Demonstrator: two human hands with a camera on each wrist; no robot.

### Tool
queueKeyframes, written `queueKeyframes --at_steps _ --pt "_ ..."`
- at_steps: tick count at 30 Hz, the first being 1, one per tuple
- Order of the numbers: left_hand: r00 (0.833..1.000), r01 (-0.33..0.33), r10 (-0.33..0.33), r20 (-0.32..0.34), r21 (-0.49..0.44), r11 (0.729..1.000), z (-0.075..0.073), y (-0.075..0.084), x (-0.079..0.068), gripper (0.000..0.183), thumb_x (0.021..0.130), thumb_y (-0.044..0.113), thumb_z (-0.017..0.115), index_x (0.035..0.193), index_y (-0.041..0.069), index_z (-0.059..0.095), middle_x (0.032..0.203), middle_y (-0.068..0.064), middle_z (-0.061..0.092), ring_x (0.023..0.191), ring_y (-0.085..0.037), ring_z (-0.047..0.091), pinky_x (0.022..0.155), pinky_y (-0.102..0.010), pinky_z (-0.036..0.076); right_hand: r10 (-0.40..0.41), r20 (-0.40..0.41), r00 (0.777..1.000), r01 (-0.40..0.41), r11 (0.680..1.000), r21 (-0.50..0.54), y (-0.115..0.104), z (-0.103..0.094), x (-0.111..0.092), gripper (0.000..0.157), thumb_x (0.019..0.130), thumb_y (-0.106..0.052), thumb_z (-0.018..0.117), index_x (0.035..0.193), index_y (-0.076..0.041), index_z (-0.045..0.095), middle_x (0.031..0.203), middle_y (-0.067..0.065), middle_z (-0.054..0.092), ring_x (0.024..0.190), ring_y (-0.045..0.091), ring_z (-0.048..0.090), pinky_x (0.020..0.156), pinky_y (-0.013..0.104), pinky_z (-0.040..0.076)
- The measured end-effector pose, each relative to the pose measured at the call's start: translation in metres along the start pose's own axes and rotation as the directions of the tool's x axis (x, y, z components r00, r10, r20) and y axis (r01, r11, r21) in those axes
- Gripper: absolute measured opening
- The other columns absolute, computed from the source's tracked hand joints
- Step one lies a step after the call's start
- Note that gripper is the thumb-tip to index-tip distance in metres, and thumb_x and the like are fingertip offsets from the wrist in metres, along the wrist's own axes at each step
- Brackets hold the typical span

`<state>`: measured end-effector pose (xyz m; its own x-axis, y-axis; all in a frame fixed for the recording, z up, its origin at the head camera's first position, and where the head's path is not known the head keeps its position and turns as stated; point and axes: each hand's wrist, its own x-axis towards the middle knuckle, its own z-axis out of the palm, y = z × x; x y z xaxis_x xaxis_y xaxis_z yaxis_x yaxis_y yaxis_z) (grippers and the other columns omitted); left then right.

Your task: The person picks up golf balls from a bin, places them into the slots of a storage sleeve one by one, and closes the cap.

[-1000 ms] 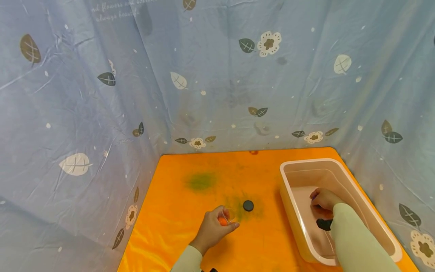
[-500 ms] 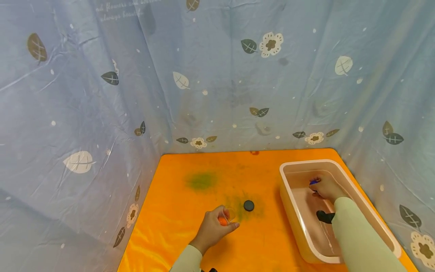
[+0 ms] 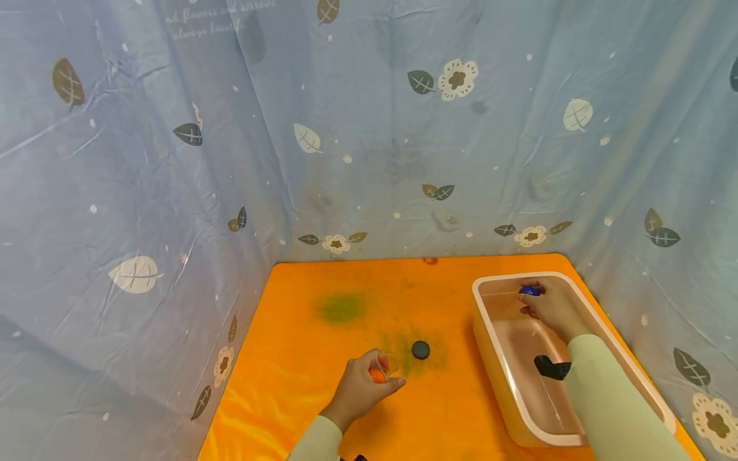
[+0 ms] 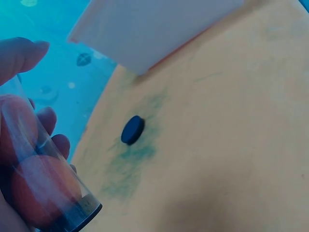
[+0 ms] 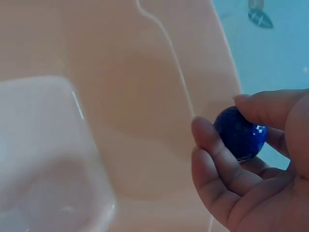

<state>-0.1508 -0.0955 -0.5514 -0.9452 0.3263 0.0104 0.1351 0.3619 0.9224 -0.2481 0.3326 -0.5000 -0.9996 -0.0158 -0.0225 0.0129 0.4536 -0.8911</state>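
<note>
My left hand (image 3: 360,390) grips a clear cylindrical tube (image 4: 91,205) with a dark rim at its lower end. In the left wrist view two orange balls show through its wall, the lower ball (image 4: 46,193) close to that end. Over the pink plastic tub (image 3: 499,365), my right hand (image 3: 556,310) pinches a shiny blue ball (image 5: 239,134) between thumb and fingers. A black round cap (image 3: 421,350) lies flat on the orange table cover to the right of the left hand, apart from it.
The orange table cover (image 3: 323,346) has green stains. At the table's right side stands the tub with raised walls. Blue patterned curtains (image 3: 375,128) enclose the back and both sides.
My right hand has risen from the tub's floor toward its far rim, and the blue ball in its fingers has come into fuller view. The left hand stays about where it was.
</note>
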Motion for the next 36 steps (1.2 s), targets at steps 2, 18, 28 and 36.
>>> queueKeyframes --at_steps 2,18,28,36 --pt "1.000 0.002 -0.002 0.005 -0.015 1.000 0.001 0.000 0.000 0.037 0.078 0.044 0.078 0.088 0.017 0.054 0.075 -0.004 0.068 0.056 -0.023 0.063 0.042 -0.024 0.039 -0.012 -0.017 1.000 0.011 1.000 -0.023 -0.006 0.000 -0.003 0.042 0.098 -0.010 0.057 0.132 0.008 0.042 0.116 0.029 0.049 0.081 0.030 0.067 0.069 0.034 0.055" --pt "1.000 -0.004 0.004 0.002 -0.010 1.000 0.004 0.006 -0.001 0.034 0.078 0.042 0.079 0.085 0.019 0.054 0.117 0.000 0.065 0.054 -0.024 0.062 0.040 -0.024 0.037 -0.099 -0.069 0.993 0.100 0.995 0.025 -0.059 0.021 -0.021 0.050 0.093 -0.035 0.064 0.131 -0.006 0.049 0.122 0.020 0.045 0.083 0.029 0.066 0.069 0.027 0.054" --pt "1.000 -0.012 0.012 -0.014 -0.020 1.000 0.005 0.004 0.003 0.032 0.079 0.034 0.080 0.086 0.015 0.055 0.103 0.005 0.069 0.045 -0.019 0.056 0.037 -0.025 0.032 -0.173 0.034 0.984 0.169 0.981 0.091 -0.100 0.060 -0.043 0.044 0.091 -0.036 0.067 0.127 -0.015 0.054 0.121 0.011 0.048 0.089 0.033 0.062 0.076 0.040 0.053" --pt "1.000 -0.015 0.015 -0.005 0.006 1.000 0.006 0.004 0.006 0.037 0.078 0.044 0.079 0.086 0.017 0.054 0.083 0.005 0.070 0.047 -0.020 0.058 0.039 -0.024 0.037 -0.238 0.146 0.960 0.210 0.960 0.186 -0.128 0.100 -0.061 0.037 0.090 -0.027 0.070 0.124 -0.020 0.057 0.119 0.008 0.051 0.089 0.027 0.064 0.074 0.034 0.054"
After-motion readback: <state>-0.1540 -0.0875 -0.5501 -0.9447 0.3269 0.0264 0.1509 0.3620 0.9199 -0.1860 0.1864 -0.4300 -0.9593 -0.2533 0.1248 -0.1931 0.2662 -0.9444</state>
